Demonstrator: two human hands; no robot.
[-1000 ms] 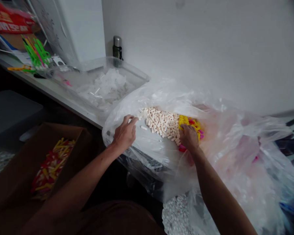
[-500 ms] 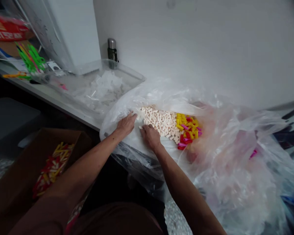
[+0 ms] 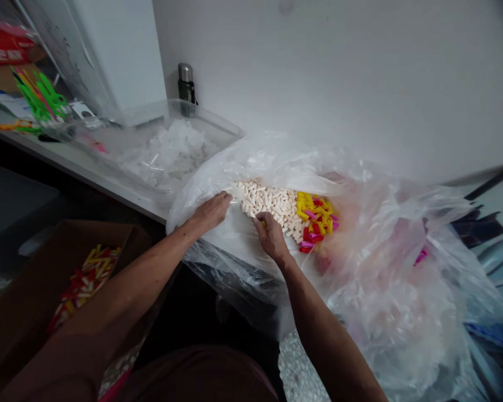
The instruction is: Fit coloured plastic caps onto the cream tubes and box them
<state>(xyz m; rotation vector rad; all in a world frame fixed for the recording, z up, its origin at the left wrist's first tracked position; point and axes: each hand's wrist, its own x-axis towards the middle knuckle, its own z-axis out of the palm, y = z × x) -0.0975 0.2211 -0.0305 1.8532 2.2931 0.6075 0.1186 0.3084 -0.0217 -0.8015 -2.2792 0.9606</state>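
Note:
A heap of small cream-white pieces (image 3: 272,205) lies in a large clear plastic bag (image 3: 218,173) spread over the table. My left hand (image 3: 213,212) is at the heap's left end, its fingers curled together beside a pale, translucent bit; what they hold is too small to make out. At the heap's near edge, my right hand (image 3: 270,233) has thumb and forefinger pinched together, and whatever is between them is hidden. Yellow, red and pink plastic tubes (image 3: 318,218) lie against the right end of the heap.
On the left, a clear tray (image 3: 171,151) holds white translucent scraps. A dark flask (image 3: 186,84) stands behind it. Green scissors-like handles (image 3: 42,97) lie farther left. Below, a cardboard box (image 3: 29,285) contains coloured sticks. Bunched plastic (image 3: 385,301) covers the right side.
My right hand has moved right along the near edge of the heap, its fingers still together. My left hand stays near the heap's left end, its fingers now more curled. The view has shifted slightly.

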